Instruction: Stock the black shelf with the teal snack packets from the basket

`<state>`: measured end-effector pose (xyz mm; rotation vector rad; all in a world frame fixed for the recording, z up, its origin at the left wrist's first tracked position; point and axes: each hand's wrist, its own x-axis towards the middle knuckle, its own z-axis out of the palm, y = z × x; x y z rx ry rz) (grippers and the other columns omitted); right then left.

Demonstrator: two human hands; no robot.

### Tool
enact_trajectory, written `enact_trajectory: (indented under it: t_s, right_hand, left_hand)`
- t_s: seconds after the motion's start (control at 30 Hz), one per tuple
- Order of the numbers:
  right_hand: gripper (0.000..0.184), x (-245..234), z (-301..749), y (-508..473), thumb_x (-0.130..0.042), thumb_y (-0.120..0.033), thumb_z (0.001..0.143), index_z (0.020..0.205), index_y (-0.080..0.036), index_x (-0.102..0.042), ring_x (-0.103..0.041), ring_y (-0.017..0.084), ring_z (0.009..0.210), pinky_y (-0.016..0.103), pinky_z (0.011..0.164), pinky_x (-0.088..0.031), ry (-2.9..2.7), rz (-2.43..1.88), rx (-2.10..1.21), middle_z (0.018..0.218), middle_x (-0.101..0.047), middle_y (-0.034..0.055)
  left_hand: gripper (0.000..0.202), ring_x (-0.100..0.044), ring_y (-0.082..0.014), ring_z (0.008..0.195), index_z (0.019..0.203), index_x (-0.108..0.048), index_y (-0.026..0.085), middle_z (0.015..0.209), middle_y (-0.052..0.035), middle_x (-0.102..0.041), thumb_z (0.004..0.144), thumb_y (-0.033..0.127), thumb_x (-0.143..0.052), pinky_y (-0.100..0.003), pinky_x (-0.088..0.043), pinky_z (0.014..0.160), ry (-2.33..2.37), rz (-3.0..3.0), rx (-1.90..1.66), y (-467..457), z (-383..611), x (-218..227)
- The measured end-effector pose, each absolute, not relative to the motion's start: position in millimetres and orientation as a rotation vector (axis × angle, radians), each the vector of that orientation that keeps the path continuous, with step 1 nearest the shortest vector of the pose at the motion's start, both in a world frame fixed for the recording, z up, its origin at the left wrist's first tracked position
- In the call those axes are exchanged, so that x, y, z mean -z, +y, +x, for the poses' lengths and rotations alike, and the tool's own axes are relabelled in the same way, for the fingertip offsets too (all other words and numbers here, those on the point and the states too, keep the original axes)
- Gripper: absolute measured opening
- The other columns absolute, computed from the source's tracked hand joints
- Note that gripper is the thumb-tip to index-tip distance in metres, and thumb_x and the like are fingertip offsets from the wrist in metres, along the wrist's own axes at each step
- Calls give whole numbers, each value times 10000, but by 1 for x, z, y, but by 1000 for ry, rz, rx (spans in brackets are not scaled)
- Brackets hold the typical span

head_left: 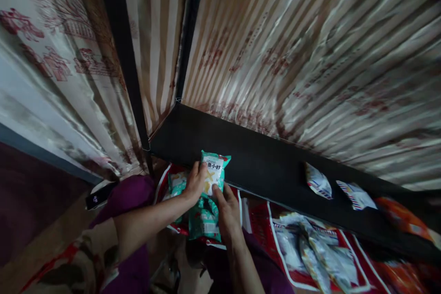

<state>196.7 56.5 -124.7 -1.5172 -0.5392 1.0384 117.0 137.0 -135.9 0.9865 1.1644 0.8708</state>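
My left hand (195, 184) grips the left side of a teal and white snack packet (214, 171) with dark printed characters. With its thumb on the front, my right hand (227, 209) closes on the packet's lower right part. The packet is tilted slightly and held at the front edge of a black shelf (193, 131). Below my hands, several similar teal packets (204, 226) fill a red bag with white edging (161, 187). My forearms and hands cover part of that bag.
White snack packets (317, 180) and an orange packet (404, 217) lie farther right on the shelf. Another red bag (287, 270) below holds several silvery packets. Wrinkled printed fabric (275, 55) hangs behind the shelf, and a dark post (126, 55) stands at left.
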Motion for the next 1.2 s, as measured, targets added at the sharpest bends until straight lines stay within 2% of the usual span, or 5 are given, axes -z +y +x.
enact_trajectory:
  t_s: [0.13,0.37,0.47,0.77,1.2]
  right_hand:
    - [489,127,191,61,-688,-418,712,1166,-252,-613,-662,227,901,331,792,-515,-484,-1397,-1162,1077,-702,49]
    - [516,123,186,75,-680,-430,729,1206,-264,-577,-624,205,1009,315,883,-474,-543,-1392,-1135,1161,-665,27]
    - [527,119,185,84,-683,-456,717,1188,-240,-588,-634,216,980,325,868,-477,-552,-1413,-1122,1109,-688,39]
    - [445,120,185,102,-667,-484,719,1076,-220,-649,-661,199,787,290,709,-498,-465,-1310,-1106,925,-730,30]
    - [413,120,188,130,-681,-475,716,1023,-200,-644,-661,201,830,279,714,-508,-427,-1262,-1176,925,-726,37]
  left_hand:
    - [351,-601,-164,673,861,-519,206,736,-19,-617,787,549,-505,-245,-464,598,1092,914,-867,142,105,137]
    - [349,-628,-170,706,879,-562,188,762,-20,-650,724,495,-628,-245,-484,621,1071,970,-879,161,91,134]
    - [357,-636,-176,741,878,-570,188,789,-23,-662,712,494,-651,-243,-487,638,1077,1012,-884,168,93,131]
    - [402,-628,-165,721,910,-546,184,790,-22,-640,720,524,-646,-234,-474,610,1035,1030,-774,186,98,125]
    - [502,-617,-171,677,884,-538,213,727,-9,-629,712,686,-543,-254,-461,615,1102,1038,-805,211,95,135]
